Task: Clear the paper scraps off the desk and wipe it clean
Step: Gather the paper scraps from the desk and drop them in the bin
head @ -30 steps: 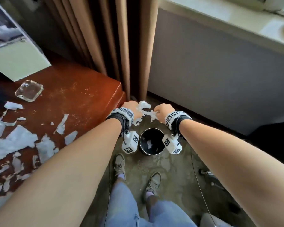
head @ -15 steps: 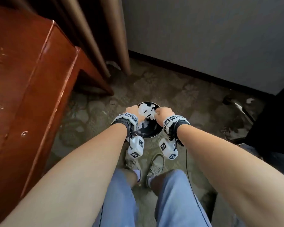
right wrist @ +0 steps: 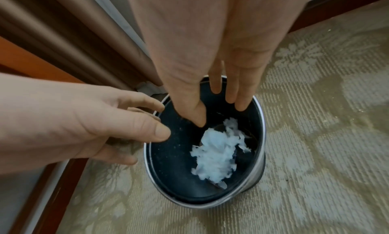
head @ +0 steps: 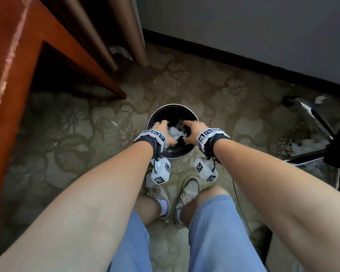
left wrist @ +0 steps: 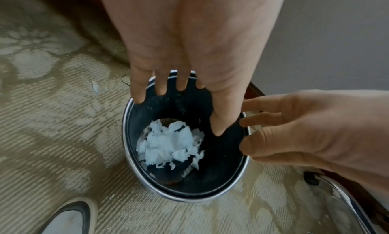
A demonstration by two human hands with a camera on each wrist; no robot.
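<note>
A round black bin (head: 173,109) with a metal rim stands on the carpet in front of my feet. A heap of white paper scraps (left wrist: 170,144) (right wrist: 219,152) lies on its bottom. My left hand (head: 161,128) (left wrist: 179,81) hovers over the bin's left side, fingers spread and straight, holding nothing. Over the right side my right hand (head: 192,128) (right wrist: 223,94) hangs the same way, empty. The two hands are a little apart above the opening.
The red-brown desk (head: 10,61) rises at the left, its top out of view. Brown curtains (head: 114,30) hang behind the bin, against a grey wall (head: 243,32). A chair's chrome base (head: 310,122) stands at the right. A small scrap (head: 115,123) lies on the carpet.
Both hands came down from desk height to the bin's mouth and let go of the bundle of scraps, which now lies inside. My view tipped down from the desk to the floor.
</note>
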